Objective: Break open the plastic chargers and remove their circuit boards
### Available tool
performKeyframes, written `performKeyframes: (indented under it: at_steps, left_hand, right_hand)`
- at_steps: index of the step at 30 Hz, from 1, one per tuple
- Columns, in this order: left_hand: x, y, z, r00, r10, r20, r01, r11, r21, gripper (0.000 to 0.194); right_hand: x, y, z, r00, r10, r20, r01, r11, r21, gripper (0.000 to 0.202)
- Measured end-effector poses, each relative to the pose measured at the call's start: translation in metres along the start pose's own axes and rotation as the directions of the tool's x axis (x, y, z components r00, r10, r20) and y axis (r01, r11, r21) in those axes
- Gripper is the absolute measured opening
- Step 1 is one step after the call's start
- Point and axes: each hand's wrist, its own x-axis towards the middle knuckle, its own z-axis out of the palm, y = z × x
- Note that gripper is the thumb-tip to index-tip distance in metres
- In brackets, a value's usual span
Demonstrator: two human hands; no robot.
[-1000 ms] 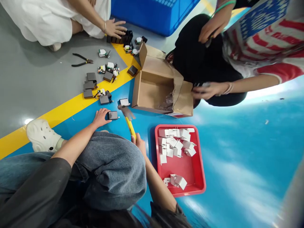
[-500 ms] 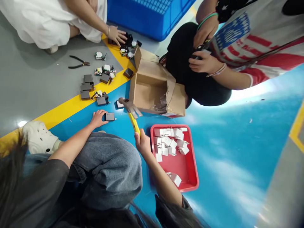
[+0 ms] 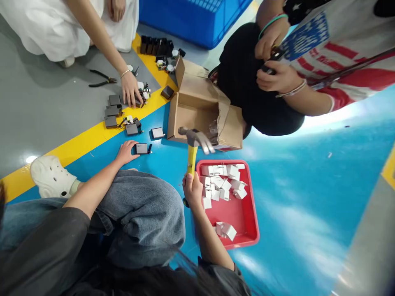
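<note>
In the head view my right hand (image 3: 193,190) is closed around the yellow handle of a claw hammer (image 3: 191,158), raised between the cardboard box and the red tray. My left hand (image 3: 126,152) pinches the left end of a dark grey charger (image 3: 141,149) lying on the blue floor. A small black piece (image 3: 149,149) stands at the charger's right end. Beyond it lies another charger (image 3: 157,133) with a light grey top face. More dark charger cases (image 3: 111,121) lie on the yellow stripe, beside exposed circuit boards (image 3: 128,119).
A red tray (image 3: 256,218) with several white chargers (image 3: 217,181) sits to my right. Ahead is an open cardboard box (image 3: 173,119), with a blue crate (image 3: 175,24) behind. Pliers (image 3: 103,78) lie at the left. A co-worker's hand (image 3: 131,90) reaches among the parts; another co-worker (image 3: 271,78) works with a tool.
The hammer has moved right and away from the chargers. A black piece now shows at the held charger's right end. One co-worker's hand has moved from the black cases to the nearer parts.
</note>
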Motion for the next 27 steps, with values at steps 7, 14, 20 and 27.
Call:
performKeyframes:
  at_steps: [7,14,20,27]
  left_hand:
    - [-0.013,0.001,-0.023,0.986,-0.058,-0.154,0.068,0.996,0.065,0.058]
    - [0.043,0.046,-0.043,0.971,0.167,-0.170,-0.134,0.973,0.186,0.050]
    - [0.109,0.088,-0.020,0.955,0.225,0.195,-0.273,0.924,0.267,0.076]
    - [0.089,0.065,-0.020,0.919,0.271,0.287,-0.320,0.937,0.138,0.078]
  right_hand:
    - [-0.049,0.036,0.028,0.973,0.160,0.166,-0.159,0.987,-0.020,0.050]
    - [-0.062,0.041,0.039,0.955,0.260,0.139,-0.273,0.959,0.081,0.053]
    - [-0.060,0.048,0.044,0.954,0.270,0.131,-0.285,0.951,0.116,0.056]
    - [-0.059,0.052,0.048,0.961,0.235,0.146,-0.249,0.965,0.084,0.052]
